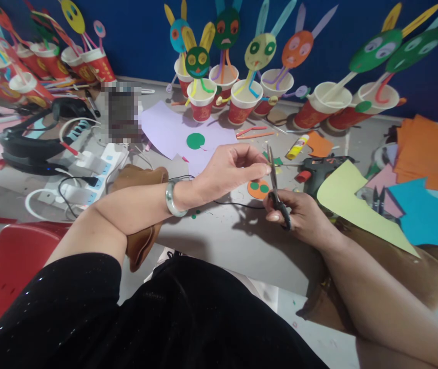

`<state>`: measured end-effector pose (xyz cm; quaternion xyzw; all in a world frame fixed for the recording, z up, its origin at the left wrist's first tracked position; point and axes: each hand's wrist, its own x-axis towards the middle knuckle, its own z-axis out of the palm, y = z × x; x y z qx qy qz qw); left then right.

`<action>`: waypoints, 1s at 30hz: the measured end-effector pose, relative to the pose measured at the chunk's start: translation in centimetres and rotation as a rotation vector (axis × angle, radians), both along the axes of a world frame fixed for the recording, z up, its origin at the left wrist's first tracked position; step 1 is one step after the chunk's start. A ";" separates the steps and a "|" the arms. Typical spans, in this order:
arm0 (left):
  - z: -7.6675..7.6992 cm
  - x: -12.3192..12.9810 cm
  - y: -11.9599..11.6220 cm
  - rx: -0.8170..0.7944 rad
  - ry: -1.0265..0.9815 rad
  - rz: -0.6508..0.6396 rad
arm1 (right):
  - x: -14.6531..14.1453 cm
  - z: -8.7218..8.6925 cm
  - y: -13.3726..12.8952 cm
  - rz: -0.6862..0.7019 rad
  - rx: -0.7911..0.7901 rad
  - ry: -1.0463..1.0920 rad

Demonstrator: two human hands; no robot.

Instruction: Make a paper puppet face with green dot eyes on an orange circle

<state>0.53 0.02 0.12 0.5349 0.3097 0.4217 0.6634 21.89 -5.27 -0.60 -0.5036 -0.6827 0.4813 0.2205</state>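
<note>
Crowding left elbow, power strip [105,169]: plugs and loose cables sit near the arm; a wide swing could snag one and drag things off.
Lilac sheet [165,125]: flat on the table, green disc [195,141] lying on it. Disc looks loose; a sleeve or draught could shift it.
Left hand [228,166]: thumb and forefinger close together right at the blades. Can't tell from here whether a scrap is pinched between them. Main hazard: fingertips that near an edge, a slip means a nick.
Orange oval [259,189]: on the table below the hands, two green dots on it. Dropped scissors could mark it.
Scissors [274,179]: up off the table between the hands, blades pointing up. Blades look nearly together; opening them there would crowd the left fingertips.
Right hand [303,218]: gripping the scissor handles. A twisted wrist would swing the points leftward.
Glue gun [322,166]: lying just beyond the right hand. Can't tell if it's hot; if so, a careless reach risks a burn.
</note>
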 end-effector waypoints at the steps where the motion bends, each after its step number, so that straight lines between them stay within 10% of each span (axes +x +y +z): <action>1: 0.0 0.0 0.0 -0.003 0.002 -0.001 | 0.0 0.0 0.0 -0.001 -0.001 -0.002; 30: 0.0 0.2 -0.1 -0.019 0.000 0.010 | -0.3 0.2 -0.2 -0.025 -0.007 -0.013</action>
